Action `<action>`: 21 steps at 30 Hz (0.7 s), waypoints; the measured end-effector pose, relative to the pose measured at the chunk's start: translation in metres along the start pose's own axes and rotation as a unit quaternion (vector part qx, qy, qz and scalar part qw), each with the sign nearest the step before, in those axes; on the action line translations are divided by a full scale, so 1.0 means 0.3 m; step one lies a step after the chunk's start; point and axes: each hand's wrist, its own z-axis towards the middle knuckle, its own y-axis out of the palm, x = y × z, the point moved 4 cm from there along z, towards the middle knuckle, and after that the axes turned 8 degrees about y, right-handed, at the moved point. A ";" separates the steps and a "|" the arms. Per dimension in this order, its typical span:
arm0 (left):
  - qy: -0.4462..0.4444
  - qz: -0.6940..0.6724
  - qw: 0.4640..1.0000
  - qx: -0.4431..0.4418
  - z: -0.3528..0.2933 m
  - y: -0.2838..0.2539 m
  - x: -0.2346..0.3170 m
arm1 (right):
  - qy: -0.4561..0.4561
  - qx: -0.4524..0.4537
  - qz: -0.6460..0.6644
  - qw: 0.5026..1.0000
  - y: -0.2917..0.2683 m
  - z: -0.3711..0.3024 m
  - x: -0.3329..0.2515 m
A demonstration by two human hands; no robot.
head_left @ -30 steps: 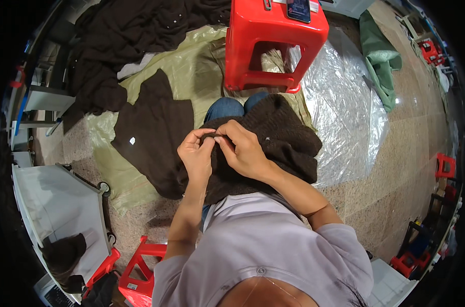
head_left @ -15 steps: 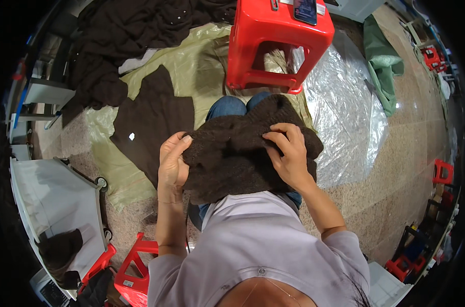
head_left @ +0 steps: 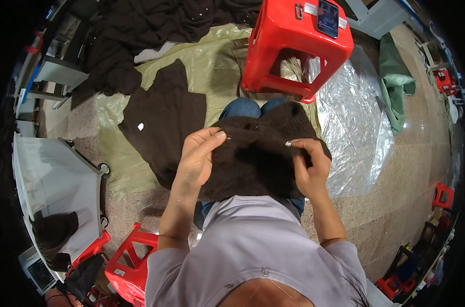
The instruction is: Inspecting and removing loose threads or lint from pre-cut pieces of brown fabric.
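A dark brown knitted garment piece (head_left: 258, 171) lies across my lap, one edge raised between my hands. My left hand (head_left: 198, 153) is closed in a pinch, thumb and forefinger on the left part of that edge. Farther right, my right hand (head_left: 314, 169) has its thumb and forefinger closed at the same edge. A tiny silvery-white spot (head_left: 288, 144) glints at those right fingertips; its kind is too small to make out. Over my knees, the far part of the knit bunches up. Shadow darkens the cloth between the hands.
Ahead stands a red plastic stool (head_left: 299, 46) bearing a phone (head_left: 327, 19) and a small metal clip-like item (head_left: 298, 11). Another dark knit piece (head_left: 166, 123) and clear plastic sheeting (head_left: 350, 133) cover the floor. A white wheeled bin (head_left: 58, 179) stands left, near another red stool (head_left: 132, 261).
Both hands have shifted right in the picture and spread the knit's edge straighter. My right hand has lowered slightly, and a silvery glint now shows at its fingertips. The whole view has swung left.
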 end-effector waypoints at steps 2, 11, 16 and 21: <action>0.011 0.024 1.000 -0.016 0.002 0.033 -0.033 | -0.117 -0.042 0.006 0.992 0.014 -0.001 -0.092; 0.019 0.057 0.997 -0.043 -0.005 0.080 -0.095 | -0.249 -0.011 -0.016 0.968 0.129 0.009 -0.107; 0.024 0.049 0.998 -0.015 -0.004 0.077 -0.105 | -0.244 -0.007 -0.021 0.970 0.141 0.001 -0.087; 0.057 0.066 0.996 -0.022 -0.009 0.066 -0.102 | -0.253 -0.004 -0.029 0.967 0.152 0.014 -0.087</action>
